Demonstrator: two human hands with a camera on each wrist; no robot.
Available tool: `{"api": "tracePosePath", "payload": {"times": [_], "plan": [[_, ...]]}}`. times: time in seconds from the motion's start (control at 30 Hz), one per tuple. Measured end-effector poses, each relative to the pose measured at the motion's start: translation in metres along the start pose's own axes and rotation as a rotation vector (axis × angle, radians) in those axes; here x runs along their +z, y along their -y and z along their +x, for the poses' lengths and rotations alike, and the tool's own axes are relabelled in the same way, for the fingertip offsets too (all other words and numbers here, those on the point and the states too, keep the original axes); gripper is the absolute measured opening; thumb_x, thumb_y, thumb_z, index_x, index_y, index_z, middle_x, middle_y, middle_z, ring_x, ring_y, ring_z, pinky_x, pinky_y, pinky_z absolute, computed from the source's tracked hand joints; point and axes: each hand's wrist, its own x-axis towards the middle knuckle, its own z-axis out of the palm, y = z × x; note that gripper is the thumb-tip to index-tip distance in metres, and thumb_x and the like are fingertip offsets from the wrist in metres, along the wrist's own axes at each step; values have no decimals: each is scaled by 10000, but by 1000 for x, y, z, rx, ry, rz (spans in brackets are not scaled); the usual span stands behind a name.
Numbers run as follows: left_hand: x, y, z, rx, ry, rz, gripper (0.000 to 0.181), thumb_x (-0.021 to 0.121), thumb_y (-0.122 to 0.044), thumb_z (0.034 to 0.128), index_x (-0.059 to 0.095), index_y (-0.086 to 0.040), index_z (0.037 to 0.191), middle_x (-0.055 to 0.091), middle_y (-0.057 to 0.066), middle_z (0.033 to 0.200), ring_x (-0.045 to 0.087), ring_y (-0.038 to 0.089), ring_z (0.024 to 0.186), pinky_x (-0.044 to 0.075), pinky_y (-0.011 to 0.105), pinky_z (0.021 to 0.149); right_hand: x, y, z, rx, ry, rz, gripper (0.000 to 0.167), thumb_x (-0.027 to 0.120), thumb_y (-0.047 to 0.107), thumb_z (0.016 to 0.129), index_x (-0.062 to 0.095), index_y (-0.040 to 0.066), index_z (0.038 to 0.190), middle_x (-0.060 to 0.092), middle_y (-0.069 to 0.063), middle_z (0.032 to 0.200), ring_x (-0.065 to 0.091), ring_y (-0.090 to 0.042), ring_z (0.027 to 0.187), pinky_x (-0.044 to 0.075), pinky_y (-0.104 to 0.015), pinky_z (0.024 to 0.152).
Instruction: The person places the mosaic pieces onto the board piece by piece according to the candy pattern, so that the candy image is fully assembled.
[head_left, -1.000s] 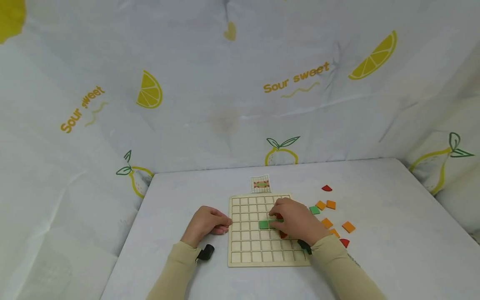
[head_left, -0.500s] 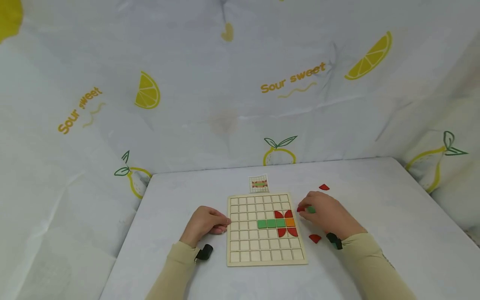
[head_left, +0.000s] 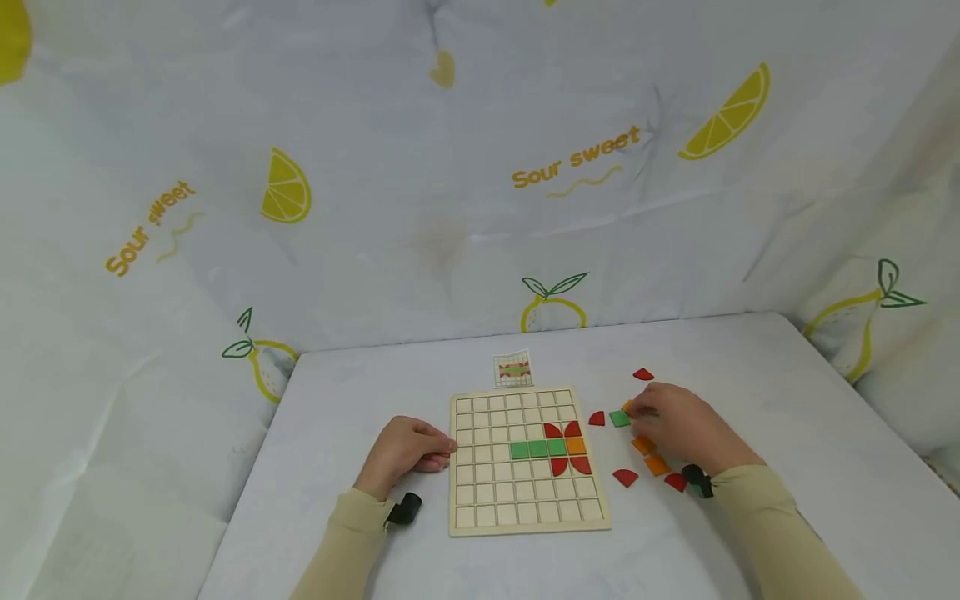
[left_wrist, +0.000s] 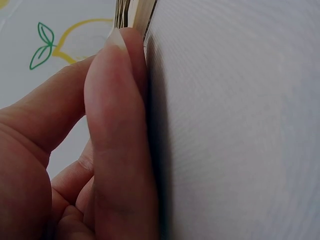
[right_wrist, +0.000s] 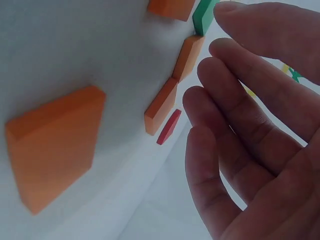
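A wooden grid board (head_left: pixel 480 492) lies on the table. In its cells sit green squares (head_left: pixel 537 448) in a row, an orange square (head_left: pixel 575 445) and red quarter-circle pieces (head_left: pixel 581 465). My left hand (head_left: pixel 403 450) pinches the board's left edge between thumb and finger; the left wrist view shows the fingertips at that edge. Right of the board, my right hand (head_left: pixel 686 425) is over the loose pieces, its fingers loosely bent. The right wrist view shows nothing between them, with a loose green square (right_wrist: pixel 204 15) near the thumb and a large orange square (right_wrist: pixel 55 150) apart.
Behind the board lies a small pattern card (head_left: pixel 513 369). Loose red pieces (head_left: pixel 626 477) and orange squares (head_left: pixel 657 464) are scattered to the right, one red piece (head_left: pixel 643 374) farther back. A printed white cloth (head_left: pixel 405 250) hangs behind the table.
My right hand has left the board and moved right to the loose pieces, uncovering the coloured pieces in the grid. My left hand stays at the board's edge.
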Motion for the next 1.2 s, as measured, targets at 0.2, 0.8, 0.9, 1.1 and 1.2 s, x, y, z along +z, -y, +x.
{"api": "tracePosePath", "payload": {"times": [0.2,0.8,0.9,1.1,1.2], "plan": [[-1,2,2,16,9,-16,157,848,-144,919,819,-7,993,841,88,921,758,79,678,660,228,661,2,4,11,-42,30,-12,215,809,111,918,821,76,1130,722,-11,1053,639,-194,951,651,-442,876],[-2,3,2,10,5,-3,154,858,-155,911,824,-25,987,840,87,894,758,88,675,665,237,665,3,4,16,-73,34,-40,194,822,118,902,833,99,1094,678,17,983,591,-162,882,586,-323,770],[-1,3,2,15,1,-1,161,855,-151,917,819,-15,995,839,88,898,760,94,676,665,242,662,5,10,16,-86,7,-24,177,808,126,907,837,127,1082,683,32,994,596,-156,895,576,-324,785],[-1,1,1,2,-10,6,172,875,-170,903,820,-28,982,834,73,867,761,99,677,663,239,657,12,39,19,-113,-6,-10,157,836,180,928,843,171,1085,681,47,1019,592,-145,940,572,-329,819],[-1,0,0,-5,-18,11,178,890,-182,890,820,-37,967,829,64,842,760,98,674,660,237,651,17,58,23,-144,-4,-17,158,865,205,919,846,184,1074,668,58,994,566,-136,928,557,-308,796]]}}
